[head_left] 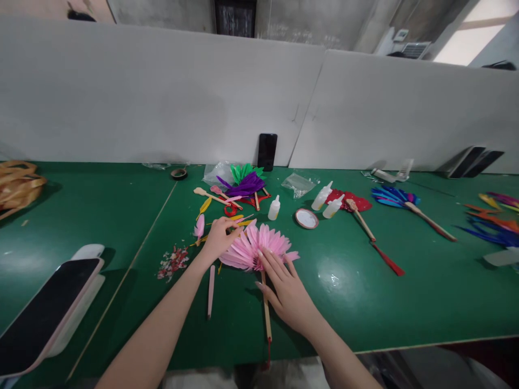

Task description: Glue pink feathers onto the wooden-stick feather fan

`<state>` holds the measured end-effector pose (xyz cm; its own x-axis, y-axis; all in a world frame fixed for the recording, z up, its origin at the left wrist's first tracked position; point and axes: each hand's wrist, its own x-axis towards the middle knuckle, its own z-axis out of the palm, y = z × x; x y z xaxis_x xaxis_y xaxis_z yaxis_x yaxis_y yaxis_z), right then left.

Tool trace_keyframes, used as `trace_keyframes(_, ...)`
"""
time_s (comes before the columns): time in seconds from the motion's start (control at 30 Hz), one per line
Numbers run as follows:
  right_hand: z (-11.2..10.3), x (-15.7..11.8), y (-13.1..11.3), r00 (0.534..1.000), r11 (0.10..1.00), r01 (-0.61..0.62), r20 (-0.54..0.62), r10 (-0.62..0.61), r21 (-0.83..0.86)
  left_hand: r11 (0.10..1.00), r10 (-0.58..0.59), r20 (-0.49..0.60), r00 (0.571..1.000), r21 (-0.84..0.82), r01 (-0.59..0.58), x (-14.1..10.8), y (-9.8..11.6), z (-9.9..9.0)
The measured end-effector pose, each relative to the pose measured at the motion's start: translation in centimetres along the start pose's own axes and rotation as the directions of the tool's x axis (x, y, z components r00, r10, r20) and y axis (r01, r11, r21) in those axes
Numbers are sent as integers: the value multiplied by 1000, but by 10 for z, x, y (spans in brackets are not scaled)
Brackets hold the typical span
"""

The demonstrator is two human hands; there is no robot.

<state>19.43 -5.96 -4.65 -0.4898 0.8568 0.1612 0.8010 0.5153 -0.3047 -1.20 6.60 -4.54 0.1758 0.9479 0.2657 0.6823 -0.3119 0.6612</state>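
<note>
A pink feather fan (259, 246) with a wooden handle (266, 310) lies on the green table, its handle toward me. My right hand (286, 289) rests flat over the base of the feathers, fingers stretched out and the thumb beside the handle. At the fan's upper left edge, my left hand (221, 237) has its fingers bent together; what is between the fingertips, if anything, I cannot make out. Just left of that hand lies a loose pink feather (199, 227), with yellow feathers (205, 205) around it. A pale pink stick (211, 292) lies below my left wrist.
Glue bottles (274, 208) and a round lid (306, 218) stand beyond the fan. Red (348, 201) and blue (391, 197) feather fans lie right; purple feathers (243, 186) and tape (179, 174) lie behind. A phone (267, 151) leans on the white partition (162, 97).
</note>
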Motion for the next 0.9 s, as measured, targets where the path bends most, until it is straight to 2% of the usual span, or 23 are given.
trace_keyframes(0.23, -1, -1, 1, 999, 998, -35, -13, 36, 50, 1000, -7, -46, 999, -7, 7, 1, -1, -7)
trace_keyframes(0.3, -1, -1, 1, 997, 995, -45, -59, 50, 90, 1000, -17, -90, 996, 4, 17, 1, -3, -12)
trace_keyframes(0.4, 1, -3, 6, 968, 977, -88, -214, 130, 194, 999, -26, -177, 984, 42, 34, 1, -5, -23)
trace_keyframes(0.47, 2, -5, 12, 906, 940, -133, -346, 245, 315, 995, -11, -244, 970, 93, 35, 0, -6, -31)
trace_keyframes(0.53, 3, -7, 21, 805, 881, -175, -451, 385, 439, 991, 18, -303, 953, 135, 24, -1, -7, -36)
trace_keyframes(0.6, 5, -9, 30, 699, 819, -221, -500, 512, 529, 989, 46, -340, 939, 150, 6, -3, -6, -36)
trace_keyframes(0.67, 7, -9, 37, 642, 768, -261, -489, 591, 585, 989, 73, -356, 931, 144, -23, -4, -4, -34)
trace_keyframes(0.73, 9, -9, 41, 660, 742, -282, -439, 610, 608, 988, 124, -358, 926, 130, -82, -6, 3, -29)
trace_keyframes(0.8, 11, -7, 41, 718, 746, -296, -376, 585, 597, 973, 224, -299, 928, 121, -196, -11, 14, -23)
trace_keyframes(0.83, 11, -6, 40, 744, 751, -304, -347, 571, 586, 955, 293, -226, 929, 122, -272, -14, 21, -20)
trace_keyframes(0.9, 11, -4, 39, 771, 757, -318, -308, 557, 571, 896, 424, 11, 906, 139, -421, -24, 36, -11)
